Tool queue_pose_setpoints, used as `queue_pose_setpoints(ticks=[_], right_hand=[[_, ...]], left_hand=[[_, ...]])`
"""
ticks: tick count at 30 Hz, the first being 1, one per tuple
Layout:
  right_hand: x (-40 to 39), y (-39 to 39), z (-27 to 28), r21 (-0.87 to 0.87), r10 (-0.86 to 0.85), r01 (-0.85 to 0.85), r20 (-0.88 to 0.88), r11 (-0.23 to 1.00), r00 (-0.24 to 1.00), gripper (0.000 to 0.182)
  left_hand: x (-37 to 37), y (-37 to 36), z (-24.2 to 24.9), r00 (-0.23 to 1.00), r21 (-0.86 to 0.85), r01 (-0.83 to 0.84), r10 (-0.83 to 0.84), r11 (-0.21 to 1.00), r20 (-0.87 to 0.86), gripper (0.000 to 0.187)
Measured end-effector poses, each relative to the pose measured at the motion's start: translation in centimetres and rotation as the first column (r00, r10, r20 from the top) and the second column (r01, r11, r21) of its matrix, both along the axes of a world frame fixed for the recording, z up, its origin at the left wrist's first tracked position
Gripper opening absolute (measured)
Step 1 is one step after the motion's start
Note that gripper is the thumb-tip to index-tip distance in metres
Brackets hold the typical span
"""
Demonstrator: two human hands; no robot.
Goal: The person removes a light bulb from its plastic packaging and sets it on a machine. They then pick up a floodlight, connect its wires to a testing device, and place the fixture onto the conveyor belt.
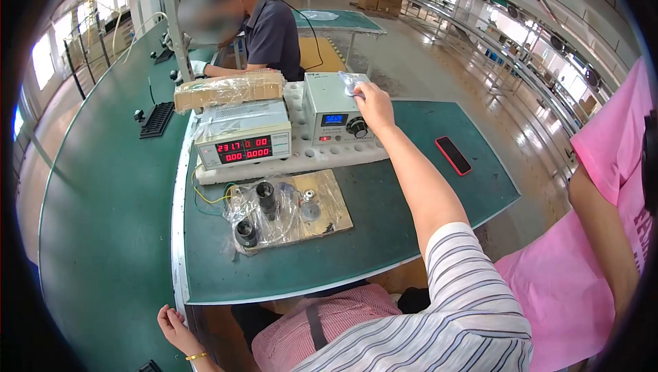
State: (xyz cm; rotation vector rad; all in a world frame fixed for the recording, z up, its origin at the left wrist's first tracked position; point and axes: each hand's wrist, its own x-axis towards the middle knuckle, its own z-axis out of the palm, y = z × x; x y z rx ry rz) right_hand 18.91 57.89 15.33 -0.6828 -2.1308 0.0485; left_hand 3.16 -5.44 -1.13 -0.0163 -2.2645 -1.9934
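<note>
My right hand (374, 106) reaches over the top of a grey box-shaped device (327, 101) with a blue display and a black dial. Its fingers are closed on a small clear plastic bag (351, 83) at the box's top right edge. My left hand (175, 329) is low at the left, over the table's near left edge, with its fingers loosely curled and apart and nothing in them. A power meter (241, 140) with red digits stands left of the grey box. Before it lies a plastic-wrapped wooden board (322, 211) with two black sockets (266, 197).
A wrapped cardboard box (229, 91) rests on the meter. White foam (301, 158) lies under both devices. A red-edged phone (453, 155) is on the green table (384, 225). A person in pink (562, 283) is at the right; seated co-workers (273, 33) are beyond the devices.
</note>
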Motion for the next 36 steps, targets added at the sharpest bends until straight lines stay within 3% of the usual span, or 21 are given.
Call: queue_pose_setpoints(ticks=[7,10,14,16,17,20,26,28,30,34,36], right_hand=[[1.1,-1.2,-1.3,0.140,-0.025,0.041,-0.117,0.989,0.993,0.031],[2.4,-3.4,-1.7,0.076,-0.043,0.064,-0.255,0.995,0.966,0.028],[4.6,-6.4,-5.6,-0.064,0.027,-0.056,-0.386,0.996,0.922,0.019],[5.3,-7.7,-9.2,-0.163,-0.023,-0.037,-0.348,0.986,0.937,0.014],[5.7,-8.6,-10.5,-0.359,-0.040,-0.080,-0.315,0.930,0.948,0.017],[6.2,-10.3,-14.9,-0.604,0.008,-0.086,-0.131,0.792,0.991,0.021],[5.9,-12.0,-14.8,-0.459,0.025,-0.026,-0.008,0.888,1.000,0.022],[5.8,-12.2,-14.7,-0.420,0.043,-0.034,0.014,0.907,0.999,0.021],[5.9,-12.1,-14.6,-0.421,0.088,-0.070,0.023,0.904,0.996,0.019],[5.7,-12.3,-14.2,-0.377,0.110,-0.077,0.068,0.923,0.992,0.017],[5.6,-12.6,-14.0,-0.369,0.119,-0.081,0.081,0.926,0.990,0.017]], left_hand=[[0.2,0.4,0.4,1.000,0.003,-0.009,0.009,1.000,-0.019,0.020],[0.2,0.4,0.5,1.000,0.016,-0.007,0.007,1.000,-0.007,0.020],[0.1,0.1,0.1,1.000,0.003,-0.002,0.002,1.000,-0.016,0.021],[0.1,0.1,0.2,1.000,-0.001,-0.007,0.007,1.000,-0.006,0.022],[0.1,0.1,0.3,1.000,-0.005,-0.010,0.010,1.000,-0.001,0.022],[0.0,0.0,0.2,1.000,-0.010,0.007,-0.007,1.000,0.008,0.023],[0.6,0.8,1.3,1.000,-0.024,-0.027,0.028,0.999,0.014,0.024],[0.9,1.7,3.2,0.993,0.007,-0.080,0.079,0.997,0.089,0.024],[-0.6,1.1,3.3,0.972,0.148,-0.060,0.025,0.987,0.232,0.025],[-6.2,4.7,4.7,0.975,-0.127,0.214,-0.220,0.969,-0.033,0.022],[-10.8,8.0,4.3,0.935,-0.338,0.223,-0.299,0.914,-0.191,0.020]])
